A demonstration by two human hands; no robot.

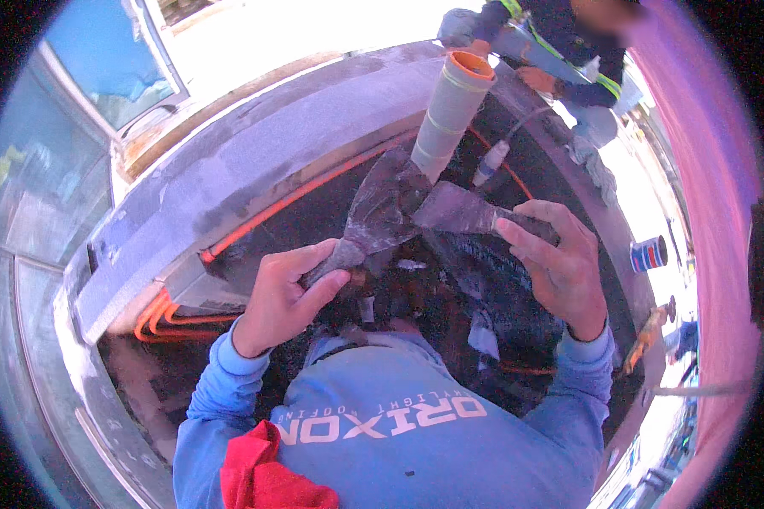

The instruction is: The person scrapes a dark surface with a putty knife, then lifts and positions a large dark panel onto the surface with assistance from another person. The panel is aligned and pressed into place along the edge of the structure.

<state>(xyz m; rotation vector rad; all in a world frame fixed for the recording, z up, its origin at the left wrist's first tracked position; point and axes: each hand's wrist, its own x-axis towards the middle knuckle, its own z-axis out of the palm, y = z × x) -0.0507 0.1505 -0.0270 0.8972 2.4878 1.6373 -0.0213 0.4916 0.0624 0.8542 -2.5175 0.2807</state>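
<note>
You're holding two putty knives in front of the grey vent pipe (452,110), blades crossing just below its base. Your left hand (284,297) is pinching the smeared trowel (380,212) by its handle; your right hand (560,263) is gripping the flat scraper (463,212), fingers pressed on the blade. Both blades are looking caked w/ grey compound, dull and rough. The black membrane (484,280) around the pipe is looking wet, partly coated; sealing seems approx. midway. Orange conduit (297,199) is curving left of the pipe.

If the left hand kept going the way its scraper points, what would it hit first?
The left hand holds a scraper aimed up and right. Its blade already overlaps the other scraper in the right hand; beyond stands the grey pipe. Depth is unclear.
</note>
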